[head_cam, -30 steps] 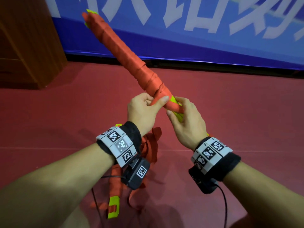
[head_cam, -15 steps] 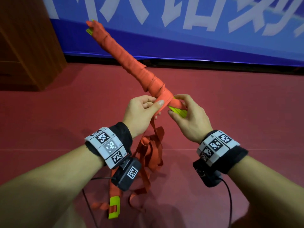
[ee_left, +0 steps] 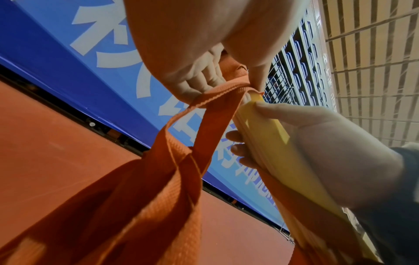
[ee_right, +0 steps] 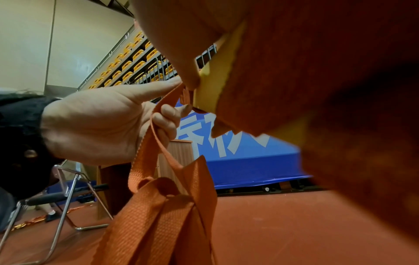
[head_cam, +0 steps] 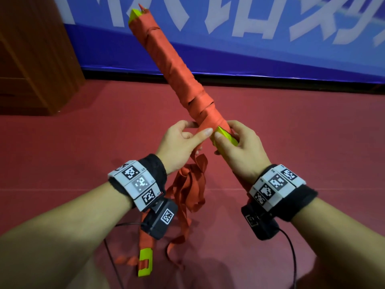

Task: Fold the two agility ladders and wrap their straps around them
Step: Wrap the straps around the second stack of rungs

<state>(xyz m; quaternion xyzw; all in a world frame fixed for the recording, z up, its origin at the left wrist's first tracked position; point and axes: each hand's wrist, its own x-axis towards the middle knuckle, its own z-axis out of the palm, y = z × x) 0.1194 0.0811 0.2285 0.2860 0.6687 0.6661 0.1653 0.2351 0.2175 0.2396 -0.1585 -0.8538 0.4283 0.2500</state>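
A folded agility ladder (head_cam: 173, 65), a bundle of yellow rungs wound in orange strap, slants up and away from my hands. My right hand (head_cam: 235, 147) grips the bare yellow rung ends (head_cam: 226, 135) at the bundle's near end; these yellow rung ends (ee_left: 272, 143) fill the left wrist view. My left hand (head_cam: 183, 140) pinches the orange strap (ee_left: 217, 100) against the bundle just beside them. Loose loops of strap (head_cam: 187, 190) hang below my hands to the floor, and the same strap (ee_right: 158, 206) dangles in the right wrist view. A yellow rung end (head_cam: 145, 261) with strap lies on the floor near my left forearm.
Red sports floor (head_cam: 291, 132) all around. A blue banner wall (head_cam: 250, 49) with white lettering runs across the back. A wooden cabinet (head_cam: 35, 59) stands at the far left. A folding metal chair (ee_right: 59, 193) and stadium seats (ee_right: 127, 61) show in the right wrist view.
The bundle has swung to a steeper, more upright slant. My left hand has carried the strap up round the near end, next to my right thumb.
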